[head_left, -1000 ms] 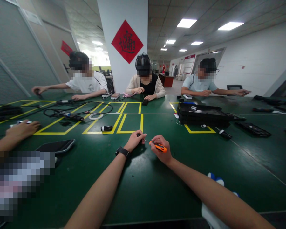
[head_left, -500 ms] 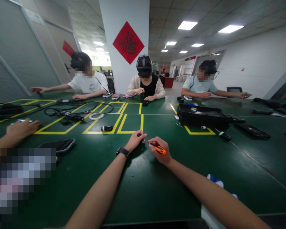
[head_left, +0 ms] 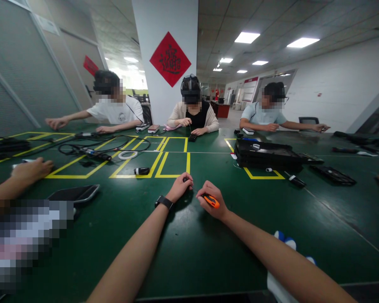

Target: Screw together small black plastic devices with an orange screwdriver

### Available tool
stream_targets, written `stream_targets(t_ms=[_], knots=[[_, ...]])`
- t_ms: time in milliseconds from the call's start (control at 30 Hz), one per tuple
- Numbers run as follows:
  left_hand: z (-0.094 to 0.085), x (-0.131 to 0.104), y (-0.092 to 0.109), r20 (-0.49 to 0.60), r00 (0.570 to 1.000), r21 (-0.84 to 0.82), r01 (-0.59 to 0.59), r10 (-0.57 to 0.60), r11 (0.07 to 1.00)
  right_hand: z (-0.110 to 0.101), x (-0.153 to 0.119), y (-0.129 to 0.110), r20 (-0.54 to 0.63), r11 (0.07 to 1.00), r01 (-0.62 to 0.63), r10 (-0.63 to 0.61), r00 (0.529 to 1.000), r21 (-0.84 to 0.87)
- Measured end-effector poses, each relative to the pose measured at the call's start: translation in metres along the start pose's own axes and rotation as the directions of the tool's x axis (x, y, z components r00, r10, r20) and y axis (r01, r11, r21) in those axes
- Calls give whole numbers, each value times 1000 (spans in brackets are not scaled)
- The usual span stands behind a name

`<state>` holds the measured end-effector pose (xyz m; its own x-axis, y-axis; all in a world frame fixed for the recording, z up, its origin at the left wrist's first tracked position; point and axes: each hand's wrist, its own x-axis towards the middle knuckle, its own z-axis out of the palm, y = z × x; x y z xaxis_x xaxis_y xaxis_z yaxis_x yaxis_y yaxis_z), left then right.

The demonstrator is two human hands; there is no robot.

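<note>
My left hand (head_left: 178, 189), with a black watch (head_left: 164, 202) on its wrist, is closed around a small black object (head_left: 185, 179), mostly covered by the fingers. I cannot make out its kind. Just to the right, my right hand (head_left: 215, 192) grips an orange and black screwdriver (head_left: 212, 201) by the handle. Its thin shaft points left toward the black object; whether the tip touches it I cannot tell. Both hands are low over the green table (head_left: 177, 261).
Yellow tape (head_left: 172, 176) marks boxes beyond my hands. A black cylinder (head_left: 142, 171) and tangled cables (head_left: 94, 152) lie left. Right are a black tray (head_left: 265, 153), another screwdriver (head_left: 295, 179) and a black panel (head_left: 332, 174). Several people sit around; a neighbour's hand (head_left: 33, 170) rests at left.
My right hand has shifted slightly and the screwdriver handle has tilted, so less of its shaft shows. My left hand has barely moved. The far-left person's outstretched hand has moved a little.
</note>
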<state>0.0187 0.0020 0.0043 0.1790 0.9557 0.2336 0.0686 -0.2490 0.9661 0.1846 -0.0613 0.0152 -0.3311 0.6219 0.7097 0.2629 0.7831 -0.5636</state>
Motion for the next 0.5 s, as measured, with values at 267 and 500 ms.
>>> stream_targets(t_ms=[267, 500], knots=[[-1, -1, 0, 81, 997, -26, 11, -8, 1000, 2, 0, 2, -64, 983, -165, 170, 983, 78], [0, 0, 1, 11, 1000, 15, -10, 9, 1000, 2, 0, 3, -46, 984, -152, 157, 986, 96]])
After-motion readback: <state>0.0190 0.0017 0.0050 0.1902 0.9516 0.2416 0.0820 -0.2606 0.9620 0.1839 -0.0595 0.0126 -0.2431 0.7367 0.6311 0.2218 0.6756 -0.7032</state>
